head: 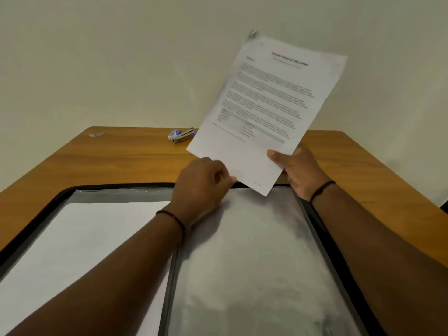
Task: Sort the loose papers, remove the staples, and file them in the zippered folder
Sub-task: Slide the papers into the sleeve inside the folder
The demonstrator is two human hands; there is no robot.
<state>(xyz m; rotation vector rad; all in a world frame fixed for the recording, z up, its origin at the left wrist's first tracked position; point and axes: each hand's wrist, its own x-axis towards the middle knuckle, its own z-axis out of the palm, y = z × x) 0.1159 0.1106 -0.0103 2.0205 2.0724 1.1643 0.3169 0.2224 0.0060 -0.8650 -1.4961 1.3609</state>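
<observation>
Head view: I see the printed paper (266, 112) held up, tilted, above the far edge of the open zippered folder (242, 251). My right hand (300, 170) grips the paper's lower right edge, thumb curled over the front face and fingers behind it. My left hand (201, 185) has its fingers curled at the paper's lower left edge; it appears to pinch that edge, though the fingertips are hidden behind the knuckles. A metallic clip or fastener (252, 33) shows at the paper's top left corner, too blurred to identify. The folder lies flat on the wooden table (121, 161), its left half holding a white sheet (84, 251), its right half showing grey lining. A staple remover (181, 135) lies at the table's far edge, just beside the paper's lower left corner in the picture.
</observation>
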